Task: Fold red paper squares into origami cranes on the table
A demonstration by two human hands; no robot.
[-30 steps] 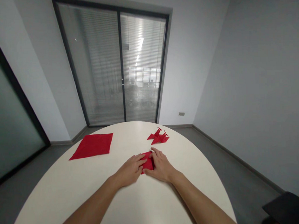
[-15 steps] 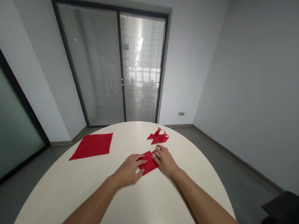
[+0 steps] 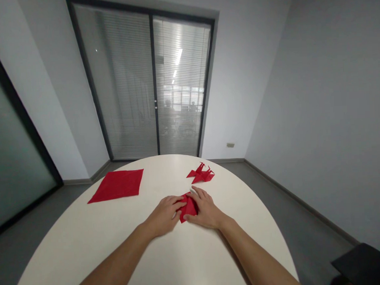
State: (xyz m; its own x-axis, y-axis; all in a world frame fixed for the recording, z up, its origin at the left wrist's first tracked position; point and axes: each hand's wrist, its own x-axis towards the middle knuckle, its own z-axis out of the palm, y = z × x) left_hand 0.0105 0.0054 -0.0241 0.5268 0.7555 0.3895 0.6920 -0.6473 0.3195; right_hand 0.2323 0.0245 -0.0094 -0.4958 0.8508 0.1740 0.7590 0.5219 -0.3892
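Note:
A small folded red paper (image 3: 189, 207) lies on the white round table (image 3: 87, 243) between my hands. My left hand (image 3: 165, 216) rests on its left edge, fingers stretched flat and pressing down. My right hand (image 3: 206, 208) covers its right part, fingers extended and the thumb under the lower edge. Most of the paper is hidden by the hands. Beyond them sit folded red paper cranes (image 3: 201, 174).
A flat stack of red square paper (image 3: 118, 184) lies at the table's far left. The table's curved edge runs close on the right, with grey floor beyond. A dark object (image 3: 365, 263) sits at the bottom right. Glass doors with blinds stand behind the table.
My right hand has slid back left over the red paper, covering more of it than half a second ago. The left hand has stayed in place.

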